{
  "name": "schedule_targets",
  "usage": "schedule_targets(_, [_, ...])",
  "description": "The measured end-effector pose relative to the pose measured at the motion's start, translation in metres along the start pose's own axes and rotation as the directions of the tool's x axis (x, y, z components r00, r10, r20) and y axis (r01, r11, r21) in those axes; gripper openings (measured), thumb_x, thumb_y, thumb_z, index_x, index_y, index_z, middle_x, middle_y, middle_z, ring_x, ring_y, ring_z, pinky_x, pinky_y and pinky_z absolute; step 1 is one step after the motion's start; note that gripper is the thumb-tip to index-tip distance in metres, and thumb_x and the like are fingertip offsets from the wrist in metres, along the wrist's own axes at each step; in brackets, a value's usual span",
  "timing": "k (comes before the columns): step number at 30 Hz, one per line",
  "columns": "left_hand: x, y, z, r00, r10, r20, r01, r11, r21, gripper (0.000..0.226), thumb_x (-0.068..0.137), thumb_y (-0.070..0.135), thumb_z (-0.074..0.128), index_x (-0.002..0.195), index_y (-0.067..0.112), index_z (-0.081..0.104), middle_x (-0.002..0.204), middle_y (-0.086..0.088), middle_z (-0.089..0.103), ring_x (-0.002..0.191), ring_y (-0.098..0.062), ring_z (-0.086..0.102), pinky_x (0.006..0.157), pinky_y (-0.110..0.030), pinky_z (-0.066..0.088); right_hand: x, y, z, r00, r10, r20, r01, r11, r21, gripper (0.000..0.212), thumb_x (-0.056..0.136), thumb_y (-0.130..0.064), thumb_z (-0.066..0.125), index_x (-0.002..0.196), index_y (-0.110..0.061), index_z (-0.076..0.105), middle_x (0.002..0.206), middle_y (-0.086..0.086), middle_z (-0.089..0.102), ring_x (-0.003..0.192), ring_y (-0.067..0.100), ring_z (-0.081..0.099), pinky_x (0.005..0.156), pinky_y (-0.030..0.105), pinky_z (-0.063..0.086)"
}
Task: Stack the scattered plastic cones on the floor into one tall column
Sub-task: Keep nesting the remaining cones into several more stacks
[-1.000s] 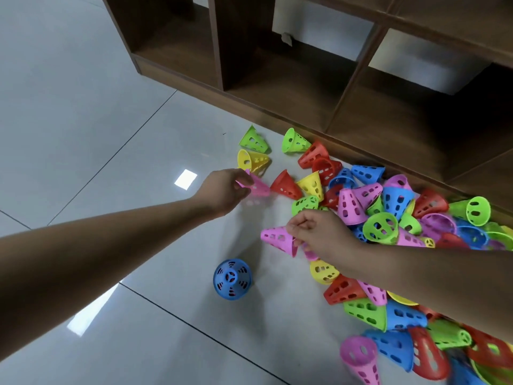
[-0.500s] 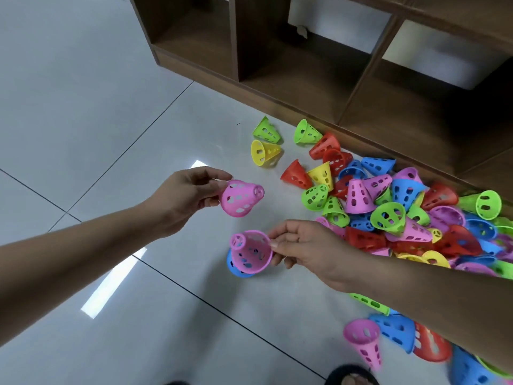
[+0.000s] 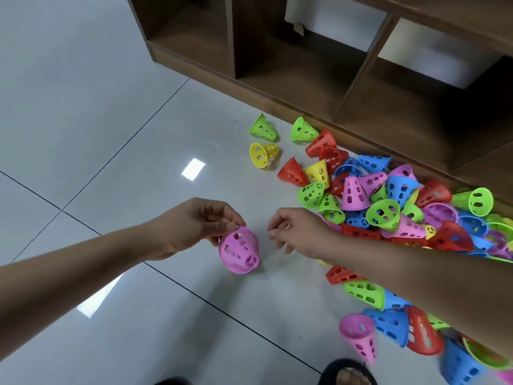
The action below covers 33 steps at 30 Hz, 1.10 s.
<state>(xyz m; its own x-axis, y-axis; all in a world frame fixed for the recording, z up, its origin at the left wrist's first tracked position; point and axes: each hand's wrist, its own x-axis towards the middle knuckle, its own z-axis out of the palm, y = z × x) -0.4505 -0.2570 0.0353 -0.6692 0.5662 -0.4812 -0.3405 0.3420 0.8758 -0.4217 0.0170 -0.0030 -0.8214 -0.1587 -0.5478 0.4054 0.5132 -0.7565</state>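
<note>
Change: since half a second ago we find the two pink cones, then held apart with one in each grip, joined into a single pink stack; the right grip has let go of its cone.
Left grip: grasping the pink stack, thumb and fingertips pinching its upper rim.
Right grip: released, fingers loosely curled, holding nothing; just right of the stack, not touching it.
Pink stack: low over the floor, left of the pile; we cannot tell whether it rests on the tiles or hangs clear.
Pile: cones of green, red, blue, yellow and pink, heaped on the floor along the foot of the shelf, running under the right forearm.
Strays: a green cone and a yellow cone lie apart at the pile's far left edge; one pink cone lies on its side at the near end.
Foot: in a dark sandal at the lower edge.
</note>
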Motion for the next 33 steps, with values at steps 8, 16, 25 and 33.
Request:
schedule_targets(8, [0.013, -0.017, 0.007, 0.996, -0.037, -0.083, 0.062, 0.943, 0.326, 0.012, 0.101, 0.02, 0.071, 0.104, 0.03, 0.077, 0.094, 0.006, 0.079, 0.09, -0.019, 0.072, 0.075, -0.034, 0.06, 0.02, 0.012, -0.084, 0.929, -0.342, -0.144, 0.076, 0.555, -0.828, 0.035, 0.097, -0.023, 0.068, 0.131, -0.021, 0.057, 0.132, 0.004, 0.05, 0.118, 0.026, 0.055, 0.085, 0.041, 0.054])
schedule_targets(16, [0.055, -0.007, 0.01, 0.989, -0.056, -0.138, 0.102, 0.93, 0.353, 0.021, 0.099, 0.013, 0.062, 0.106, 0.029, 0.075, 0.096, 0.01, 0.079, 0.091, -0.015, 0.075, 0.076, -0.031, 0.056, 0.034, 0.023, -0.094, 0.947, -0.286, -0.148, 0.032, 0.541, -0.84, 0.035, 0.1, -0.017, 0.064, 0.134, -0.023, 0.055, 0.126, 0.006, 0.055, 0.099, 0.03, 0.065, 0.077, 0.047, 0.06])
schedule_targets(25, [0.138, 0.015, 0.008, 0.949, -0.016, -0.316, 0.052, 0.993, 0.107, 0.042, 0.1, 0.014, 0.061, 0.138, 0.032, 0.055, 0.106, 0.0, 0.081, 0.097, -0.016, 0.079, 0.09, -0.042, 0.063, 0.03, 0.024, -0.081, 0.928, -0.368, -0.051, 0.164, 0.529, -0.833, 0.024, 0.103, -0.027, 0.064, 0.124, -0.016, 0.059, 0.116, 0.007, 0.061, 0.095, 0.033, 0.066, 0.072, 0.039, 0.053])
schedule_targets(33, [0.189, 0.031, 0.009, 0.952, -0.063, -0.3, 0.085, 0.995, 0.06, 0.056, 0.101, 0.016, 0.06, 0.15, 0.041, 0.051, 0.122, -0.005, 0.074, 0.107, -0.018, 0.075, 0.088, -0.039, 0.064, 0.008, 0.007, -0.078, 0.899, -0.436, -0.048, 0.269, 0.633, -0.726, 0.03, 0.104, -0.031, 0.064, 0.132, -0.023, 0.057, 0.119, 0.001, 0.062, 0.109, 0.022, 0.06, 0.088, 0.043, 0.056])
